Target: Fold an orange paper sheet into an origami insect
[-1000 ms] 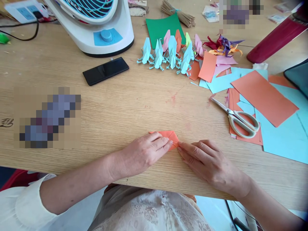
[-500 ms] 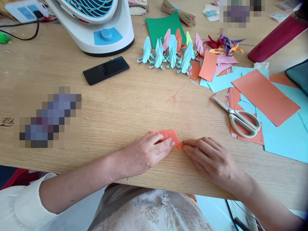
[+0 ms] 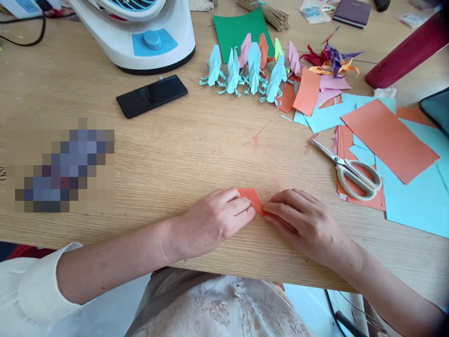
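"What's closest?"

"A lacy garment (image 3: 224,309) and a white sleeve (image 3: 42,285), by the edge of the table (image 3: 168,154). Just past the edge is the folded paper (image 3: 248,193), orange, on the wood between both hands."

"How are the fingers?"

"Those of the left hand (image 3: 217,217) lie close together over it; the thumb is hidden, so I can't say whether they grip. The right hand (image 3: 308,224) has its fingertips narrowed to a pinch on the paper's right corner."

"And the surface?"

"Pale, streaky grain, with reddish smudges (image 3: 255,138) beyond the hands. Off left something is blurred out. To the right, scissors (image 3: 356,178) rest partly on orange paper, beside a big blue sheet (image 3: 417,201)."

"Farther back?"

"A black phone (image 3: 152,96) lies flat before a white fan (image 3: 154,51). Right of that, blue figures (image 3: 253,70) stand in a row, pink, orange and green ones behind. A dark red flask (image 3: 409,54) is at the right."

"And right at the back?"

"A green sheet (image 3: 231,35), tied sticks (image 3: 273,15) and a purple book (image 3: 351,12)."
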`<state>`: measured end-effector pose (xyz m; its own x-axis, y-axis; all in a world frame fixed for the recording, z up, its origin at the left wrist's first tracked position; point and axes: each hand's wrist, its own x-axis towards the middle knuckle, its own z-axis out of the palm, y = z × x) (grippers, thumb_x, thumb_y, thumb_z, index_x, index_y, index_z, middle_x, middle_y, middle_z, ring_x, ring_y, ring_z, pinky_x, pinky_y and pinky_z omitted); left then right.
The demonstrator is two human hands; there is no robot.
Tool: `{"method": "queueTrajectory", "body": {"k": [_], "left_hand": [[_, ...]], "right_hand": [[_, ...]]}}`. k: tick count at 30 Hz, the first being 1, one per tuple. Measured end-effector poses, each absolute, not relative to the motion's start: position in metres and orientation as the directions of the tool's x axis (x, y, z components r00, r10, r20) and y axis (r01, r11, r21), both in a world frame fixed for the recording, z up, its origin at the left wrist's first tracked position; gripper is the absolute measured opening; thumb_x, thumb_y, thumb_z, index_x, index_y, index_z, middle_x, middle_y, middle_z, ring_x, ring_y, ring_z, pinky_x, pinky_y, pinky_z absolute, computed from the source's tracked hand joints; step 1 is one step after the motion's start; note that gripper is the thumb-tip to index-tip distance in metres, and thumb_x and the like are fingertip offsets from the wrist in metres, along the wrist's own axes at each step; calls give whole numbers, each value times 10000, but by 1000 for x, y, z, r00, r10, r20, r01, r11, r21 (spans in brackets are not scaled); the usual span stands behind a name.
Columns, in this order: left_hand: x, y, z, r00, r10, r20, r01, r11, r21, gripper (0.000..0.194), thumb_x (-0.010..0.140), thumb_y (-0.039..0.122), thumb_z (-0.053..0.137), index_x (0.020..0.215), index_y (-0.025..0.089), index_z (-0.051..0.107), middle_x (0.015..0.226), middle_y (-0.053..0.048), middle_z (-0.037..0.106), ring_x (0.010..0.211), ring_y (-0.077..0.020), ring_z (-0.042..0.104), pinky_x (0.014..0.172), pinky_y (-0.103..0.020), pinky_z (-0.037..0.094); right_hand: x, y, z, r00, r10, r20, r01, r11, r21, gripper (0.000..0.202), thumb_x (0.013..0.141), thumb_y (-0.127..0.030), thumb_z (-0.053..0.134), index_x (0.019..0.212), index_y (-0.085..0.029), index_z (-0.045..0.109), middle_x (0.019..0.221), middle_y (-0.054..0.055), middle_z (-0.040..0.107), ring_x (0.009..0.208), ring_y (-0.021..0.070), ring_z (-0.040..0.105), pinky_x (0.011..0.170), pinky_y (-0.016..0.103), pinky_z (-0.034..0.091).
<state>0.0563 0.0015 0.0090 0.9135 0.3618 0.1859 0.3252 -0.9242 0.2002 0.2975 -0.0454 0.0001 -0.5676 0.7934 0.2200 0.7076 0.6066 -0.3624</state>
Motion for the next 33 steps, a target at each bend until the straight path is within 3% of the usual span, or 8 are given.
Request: {"method": "queueTrajectory", "body": {"k": [6,14,17,24,33], "left_hand": [[72,11,7,874,442,199,383,-881,277,166,971,151,486,892,161,631,895,-37,616,801,-166,563,732,-302,475],[80,22,2,851,499,164,391,-811,436,136,968,190,527,907,158,645,915,-34,617,814,-142,582,755,-276,457],[79,21,-3,844,494,212,385,-831,402,152,976,193,515,903,153,642,890,-36,618,810,-147,580,749,-278,456],[77,16,-7,875,405,265,362,-911,197,199,986,136,442,877,152,607,859,-47,605,799,-167,556,767,-302,468],[75,16,-8,849,437,297,376,-894,242,183,1001,184,456,886,155,595,855,-39,599,790,-162,533,739,-298,415]], "right_hand": [[298,-43,2,-577,794,194,687,599,-410,133,942,-222,592,1046,-181,664,940,81,663,821,196,605,737,351,475],[300,-39,-3,-550,806,218,642,575,-507,134,933,-202,608,1055,-173,654,936,81,652,818,188,587,728,343,460],[298,-39,-6,-528,812,250,649,575,-497,97,934,-170,595,1014,-177,650,897,65,647,782,172,575,703,331,446],[291,-43,-8,-492,828,270,693,560,-454,75,928,-157,579,964,-180,641,848,53,642,728,163,553,669,326,418],[285,-43,-8,-477,841,256,705,540,-460,95,932,-137,547,929,-168,637,800,46,610,706,166,535,662,329,400]]}}
